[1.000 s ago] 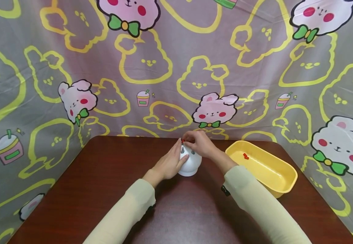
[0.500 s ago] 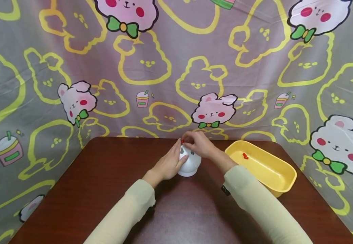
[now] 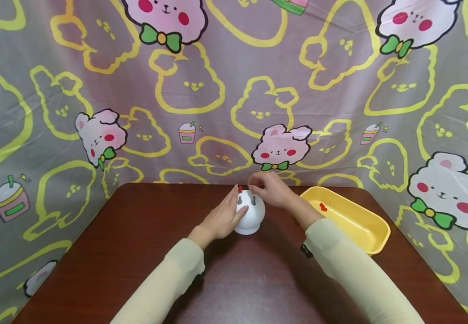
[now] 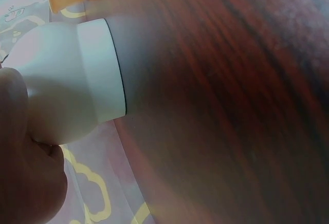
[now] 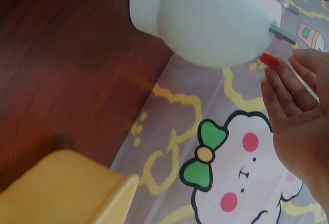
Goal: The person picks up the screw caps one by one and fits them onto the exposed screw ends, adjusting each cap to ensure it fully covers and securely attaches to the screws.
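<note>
We are bracing the white dome [image 3: 249,218] mid-table with our left hand [image 3: 222,219]; our right hand [image 3: 271,191], fingers relaxed and empty, is hovering just right of its red peg [image 3: 239,189].

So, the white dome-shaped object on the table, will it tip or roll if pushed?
The white dome probably slides rather than rolls: it stands on a flat collar base. It looks smooth, so perhaps slippery. The left hand steadies its side, hinting it is light.
</note>
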{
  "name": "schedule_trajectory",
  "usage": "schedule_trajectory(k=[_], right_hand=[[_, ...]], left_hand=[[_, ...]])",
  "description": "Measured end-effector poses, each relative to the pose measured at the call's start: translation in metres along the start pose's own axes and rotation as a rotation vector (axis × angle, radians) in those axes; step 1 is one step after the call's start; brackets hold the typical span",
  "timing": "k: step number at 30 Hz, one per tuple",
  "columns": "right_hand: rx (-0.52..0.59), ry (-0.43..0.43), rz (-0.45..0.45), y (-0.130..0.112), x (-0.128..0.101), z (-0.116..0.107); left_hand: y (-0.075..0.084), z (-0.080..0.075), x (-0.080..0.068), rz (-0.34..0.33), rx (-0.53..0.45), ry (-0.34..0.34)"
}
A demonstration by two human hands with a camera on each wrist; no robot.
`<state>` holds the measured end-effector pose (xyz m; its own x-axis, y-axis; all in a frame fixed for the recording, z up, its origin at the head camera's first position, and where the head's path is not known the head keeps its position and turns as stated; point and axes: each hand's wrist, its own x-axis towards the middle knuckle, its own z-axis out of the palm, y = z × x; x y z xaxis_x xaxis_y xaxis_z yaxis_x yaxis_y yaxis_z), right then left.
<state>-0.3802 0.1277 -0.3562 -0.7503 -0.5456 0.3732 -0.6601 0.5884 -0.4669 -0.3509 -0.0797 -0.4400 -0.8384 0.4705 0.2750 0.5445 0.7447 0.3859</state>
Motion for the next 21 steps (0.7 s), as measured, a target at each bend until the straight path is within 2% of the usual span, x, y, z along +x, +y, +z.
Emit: schedule_trajectory(k=[13, 17, 21], right_hand=[[-0.025, 0.074, 0.017, 0.020, -0.020, -0.037], [-0.037, 0.066, 0.053, 0.028, -0.027, -0.047], [-0.096, 0.046, 0.085, 0.036, -0.037, -0.054]], left_hand=[[-0.001, -0.001, 0.001, -0.002, 0.016, 0.005], [0.000, -0.002, 0.001, -0.008, 0.014, -0.004], [0.001, -0.001, -0.001, -0.011, 0.005, -0.017]])
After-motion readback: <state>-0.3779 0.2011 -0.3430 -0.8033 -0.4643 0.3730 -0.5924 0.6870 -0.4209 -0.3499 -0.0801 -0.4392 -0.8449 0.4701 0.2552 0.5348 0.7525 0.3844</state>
